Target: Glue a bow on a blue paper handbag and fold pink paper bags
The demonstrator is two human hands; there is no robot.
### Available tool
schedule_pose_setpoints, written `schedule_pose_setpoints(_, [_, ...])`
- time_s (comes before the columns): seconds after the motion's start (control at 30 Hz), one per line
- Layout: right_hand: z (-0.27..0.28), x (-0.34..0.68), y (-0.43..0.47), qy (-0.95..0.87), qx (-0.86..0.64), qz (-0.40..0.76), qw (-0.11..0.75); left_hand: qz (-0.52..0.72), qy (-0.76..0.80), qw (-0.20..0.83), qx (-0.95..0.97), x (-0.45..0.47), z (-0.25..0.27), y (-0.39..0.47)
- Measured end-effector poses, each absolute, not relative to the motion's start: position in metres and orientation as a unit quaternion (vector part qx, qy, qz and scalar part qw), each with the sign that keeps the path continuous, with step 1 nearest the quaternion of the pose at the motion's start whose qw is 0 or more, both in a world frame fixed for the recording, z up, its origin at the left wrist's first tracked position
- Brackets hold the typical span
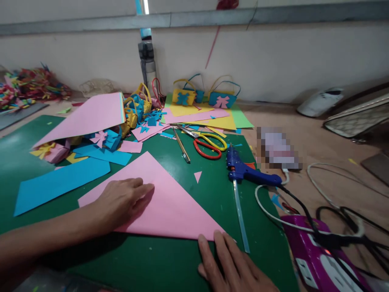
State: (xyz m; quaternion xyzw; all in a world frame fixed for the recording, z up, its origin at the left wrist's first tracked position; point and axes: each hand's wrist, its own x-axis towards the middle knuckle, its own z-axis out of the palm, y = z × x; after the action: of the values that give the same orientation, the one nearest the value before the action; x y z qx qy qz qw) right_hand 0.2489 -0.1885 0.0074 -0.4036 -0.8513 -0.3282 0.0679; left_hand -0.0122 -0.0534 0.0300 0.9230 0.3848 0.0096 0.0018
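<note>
A folded sheet of pink paper [165,198] lies on the green mat [170,263], shaped like a wide triangle with its fold towards me. My left hand [123,202] rests on the left part of the paper, fingers bent a little and not gripping it. At the right corner, my right hand [231,263] has its fingers stretched out, their tips touching the paper near the fold. A small pink paper triangle [197,176] lies just beyond. Farther back are scissors [209,148] with red and yellow handles and a slim gold-coloured pen-like tool [181,146].
A blue glue gun [253,172] with a clear glue stick lies right of the paper, its cord running to a purple power strip [322,251]. Blue paper strips [63,182] are at left. Small paper bags [223,100] with bows stand by the wall. A phone [278,148] lies right.
</note>
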Motion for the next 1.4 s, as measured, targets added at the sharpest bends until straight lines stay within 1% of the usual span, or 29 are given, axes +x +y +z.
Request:
schedule_pose_setpoints(0.13, [0.013,0.248,-0.191,-0.859,-0.403,-0.31,0.059,-0.019,0.357,-0.079,0.931,-0.006,0.036,-0.055])
schedule_pose_setpoints(0.23, [0.014,0.247,-0.191,-0.862,-0.413,-0.29,0.056,-0.025,0.32,-0.092,0.943,-0.004,0.034,-0.052])
schedule_pose_setpoints(0.33, [0.013,0.245,-0.187,-0.861,-0.414,-0.284,0.081,-0.06,0.294,-0.06,0.952,-0.003,0.032,-0.049])
schedule_pose_setpoints(0.43, [0.011,0.241,-0.183,-0.859,-0.418,-0.268,0.122,-0.09,0.311,-0.015,0.946,0.0,0.039,-0.052])
schedule_pose_setpoints(0.53, [0.007,0.237,-0.181,-0.859,-0.425,-0.242,0.15,-0.079,0.315,0.035,0.945,-0.001,0.047,-0.065])
schedule_pose_setpoints(0.6, [0.006,0.235,-0.182,-0.86,-0.43,-0.227,0.154,-0.061,0.309,0.067,0.947,-0.006,0.049,-0.078])
schedule_pose_setpoints(0.77, [0.008,0.227,-0.188,-0.876,-0.431,-0.192,0.097,-0.047,0.321,0.124,0.938,-0.022,0.031,-0.103])
schedule_pose_setpoints(0.93, [0.006,0.208,-0.192,-0.864,-0.465,-0.169,0.094,-0.047,0.356,0.147,0.922,-0.017,0.018,-0.11])
schedule_pose_setpoints(1.07, [0.007,0.186,-0.191,-0.886,-0.443,-0.12,0.065,-0.052,0.392,0.185,0.9,-0.011,0.02,-0.11])
schedule_pose_setpoints(1.2, [0.017,0.152,-0.182,-0.902,-0.427,-0.052,0.036,-0.004,0.397,0.221,0.891,-0.015,0.016,-0.109])
schedule_pose_setpoints(1.3, [0.024,0.131,-0.173,-0.915,-0.401,-0.032,0.018,0.027,0.396,0.223,0.89,-0.02,0.01,-0.107])
schedule_pose_setpoints(1.4, [0.024,0.132,-0.174,-0.915,-0.4,-0.048,0.018,0.039,0.391,0.209,0.895,-0.021,0.007,-0.107])
